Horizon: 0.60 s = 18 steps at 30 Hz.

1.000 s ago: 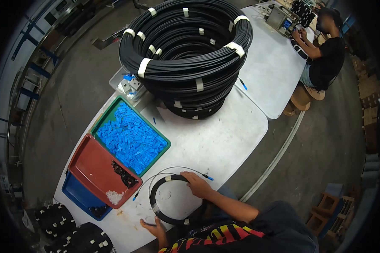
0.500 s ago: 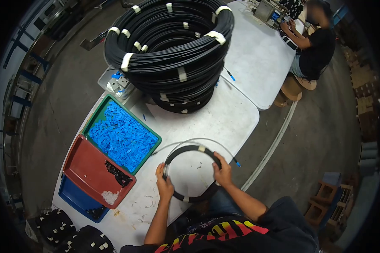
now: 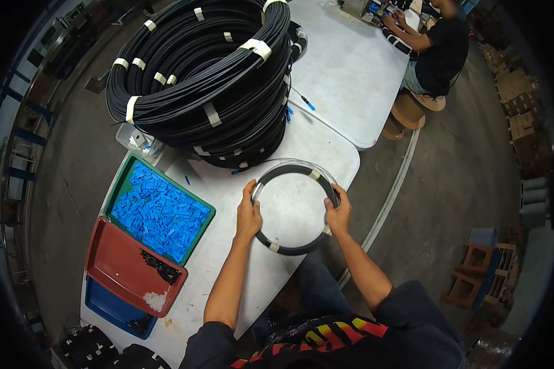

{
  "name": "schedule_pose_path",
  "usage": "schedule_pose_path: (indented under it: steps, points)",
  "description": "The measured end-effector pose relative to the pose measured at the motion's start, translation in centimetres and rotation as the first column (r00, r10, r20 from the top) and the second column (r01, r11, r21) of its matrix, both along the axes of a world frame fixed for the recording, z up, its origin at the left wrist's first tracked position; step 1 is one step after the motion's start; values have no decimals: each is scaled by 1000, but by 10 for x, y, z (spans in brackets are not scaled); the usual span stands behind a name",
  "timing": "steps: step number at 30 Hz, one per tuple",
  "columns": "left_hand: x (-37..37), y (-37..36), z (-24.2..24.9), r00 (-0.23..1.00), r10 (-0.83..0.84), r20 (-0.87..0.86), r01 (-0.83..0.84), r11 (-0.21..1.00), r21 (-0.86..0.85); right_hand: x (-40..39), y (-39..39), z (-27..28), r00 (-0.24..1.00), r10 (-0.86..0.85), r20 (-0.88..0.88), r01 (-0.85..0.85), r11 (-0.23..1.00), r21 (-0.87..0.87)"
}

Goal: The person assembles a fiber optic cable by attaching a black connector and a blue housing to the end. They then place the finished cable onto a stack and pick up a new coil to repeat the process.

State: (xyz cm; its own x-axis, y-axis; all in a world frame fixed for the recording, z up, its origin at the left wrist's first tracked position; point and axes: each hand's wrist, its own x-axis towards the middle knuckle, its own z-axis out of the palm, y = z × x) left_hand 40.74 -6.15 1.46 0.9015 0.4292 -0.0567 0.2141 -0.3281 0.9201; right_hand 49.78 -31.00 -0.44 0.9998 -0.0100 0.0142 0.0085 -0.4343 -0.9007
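A black cable coil [image 3: 287, 251] bound with pale tape hangs over the table's near edge between my hands. My left hand [image 3: 248, 212] is closed round the coil's left side. On the right side my right hand [image 3: 338, 212] grips the same coil, fingers wrapped over it. A loose thin strand of cable curves along the coil's top. Beyond it stands a tall stack of larger black coils [image 3: 197, 111] with pale tape bands, and a blue-tipped cable end [image 3: 308, 103] sticks out to its right.
Left on the white table [image 3: 221, 246] lie a green tray [image 3: 200, 242] of blue pieces, a red tray [image 3: 114, 253] and a blue tray [image 3: 114, 307]. A clear bin [image 3: 128, 138] sits behind. A person [image 3: 443, 52] works at the far right table.
Both hands have moved the coil forward, away from the body, towards the stack. The loose strand with its blue tip now lies closer to the coil. The camera view has shifted.
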Motion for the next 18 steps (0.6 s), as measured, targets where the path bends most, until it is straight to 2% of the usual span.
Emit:
schedule_pose_path:
  steps: [3, 5, 7, 11, 13, 15, 18]
  points:
    - [13, 3, 2, 1000, -1, 1, 1, 1000, -25, 17, 1, -11, 1000, 0, 22, 0, 999, 34]
    - [15, 9, -6, 1000, -10, 23, 11, 998, -57, 22, -1, -12, 1000, 9, -24, -8, 999, 42]
    - [14, 10, -9, 1000, 29, -6, -30, 994, -101, 22, -1, -10, 1000, 25, 1, -25, 999, 36]
    - [-17, -1, -14, 990, 127, 68, -117, 984, -133, 3, -2, -9, 999, 47, 19, -48, 998, 33]
    - [-40, -15, -15, 985, 167, 43, -160, 977, -139, -4, 6, -7, 1000, -18, -9, 19, 999, 41]
    - [-55, -29, -19, 953, 289, 86, -270, 945, -183, -8, 13, -5, 999, -27, -38, 29, 999, 41]
    - [-60, -38, -20, 947, 308, 93, -287, 940, -185, -11, 20, -2, 998, -64, -26, 64, 998, -3]
